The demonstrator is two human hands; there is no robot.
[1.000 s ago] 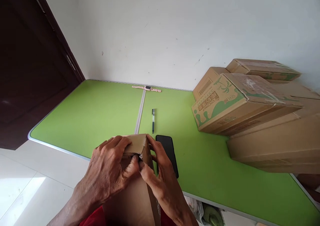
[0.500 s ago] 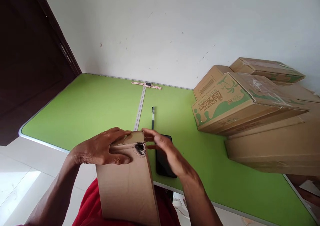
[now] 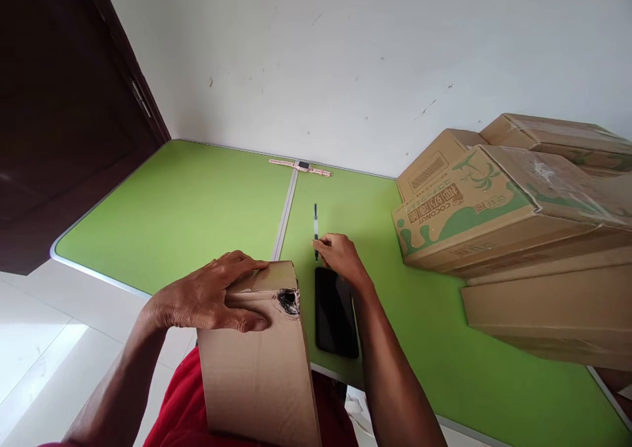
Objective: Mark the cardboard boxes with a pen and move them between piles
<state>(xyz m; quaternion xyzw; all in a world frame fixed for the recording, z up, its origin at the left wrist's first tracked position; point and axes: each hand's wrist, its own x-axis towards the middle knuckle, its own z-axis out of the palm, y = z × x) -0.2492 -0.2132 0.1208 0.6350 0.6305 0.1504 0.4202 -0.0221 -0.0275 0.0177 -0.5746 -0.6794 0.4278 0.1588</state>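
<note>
Head | left hand (image 3: 207, 295) flat on scuffed cardboard box (image 3: 257, 361) | right hand (image 3: 340, 257) touching slim pen (image 3: 315, 226)

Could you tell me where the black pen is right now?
The slim black pen lies mid-table beyond the black phone, its near end under the right hand.

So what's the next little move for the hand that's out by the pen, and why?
Probably closing the fingers round the pen and lifting it. The right hand already rests at its near end, above the phone, while the left hand lies flat on the cardboard box with a black mark at its corner.
</note>
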